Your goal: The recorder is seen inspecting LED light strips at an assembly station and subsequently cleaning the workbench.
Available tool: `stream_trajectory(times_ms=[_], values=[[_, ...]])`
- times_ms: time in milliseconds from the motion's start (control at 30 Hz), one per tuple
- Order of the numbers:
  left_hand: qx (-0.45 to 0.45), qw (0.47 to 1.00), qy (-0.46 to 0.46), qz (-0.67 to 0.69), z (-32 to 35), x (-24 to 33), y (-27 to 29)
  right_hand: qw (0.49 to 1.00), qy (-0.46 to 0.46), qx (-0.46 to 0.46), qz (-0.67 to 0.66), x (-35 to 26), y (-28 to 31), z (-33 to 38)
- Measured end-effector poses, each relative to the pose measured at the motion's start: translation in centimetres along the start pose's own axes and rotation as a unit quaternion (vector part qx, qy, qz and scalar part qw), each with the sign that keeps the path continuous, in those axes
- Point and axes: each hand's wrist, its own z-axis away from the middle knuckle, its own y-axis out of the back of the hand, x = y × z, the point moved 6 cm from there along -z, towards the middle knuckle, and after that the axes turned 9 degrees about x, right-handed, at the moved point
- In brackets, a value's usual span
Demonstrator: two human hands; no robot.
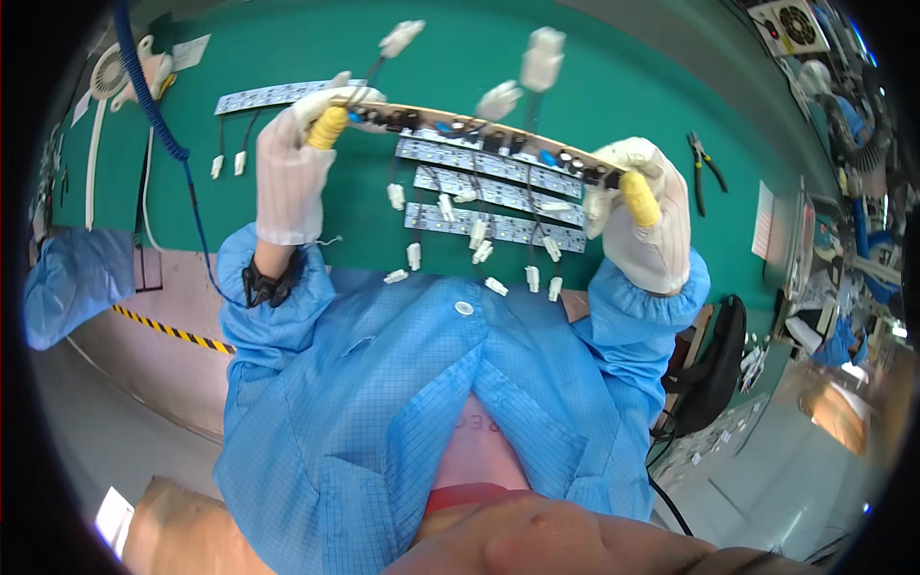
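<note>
Long circuit strip [479,134] gripped endwise by left hand [292,172] and right hand [644,216].

Board ends: the long narrow component-studded circuit board [479,137] has both tips covered by gloved hands.
Components: too small to identify.
Right clutter: blurred at rim.

Long circuit board [479,134] held between left hand [292,172] and right hand [642,216], above three strips [494,196] on mat [613,77]; fourth strip [273,94] far left; pliers [706,168] right.
</note>
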Motion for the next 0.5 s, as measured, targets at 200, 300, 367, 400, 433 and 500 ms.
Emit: stream_trajectory(times_ms=[200, 300, 367, 400, 433, 500], values=[[0.019, 0.96, -0.22, -0.171, 0.7, 2.5, -0.1, 0.998, -0.008, 0.044, -0.044, 1.0, 0.0, -0.1], [-0.045, 0.994, 0.088, 0.052, 0.8, -0.4, 0.2, 0.996, -0.069, 0.016, -0.045, 1.4, 0.3, -0.3], [-0.053, 0.995, 0.055, 0.063, 0.5, 0.3, -0.3, 0.992, -0.071, 0.022, -0.102, 2.6, 0.3, -0.1], [-0.062, 0.995, 0.022, 0.076, 0.4, 0.9, -0.5, 0.992, -0.07, 0.016, -0.107, 2.8, 0.3, -0.1], [-0.079, 0.994, 0.019, 0.079, 0.1, 0.6, -0.8, 0.989, -0.066, 0.006, -0.132, 2.9, 0.6, -0.1], [-0.045, 0.998, -0.05, -0.003, 0.5, 0.8, 0.1, 0.978, -0.087, -0.009, -0.191, 2.7, 0.1, -0.1]])
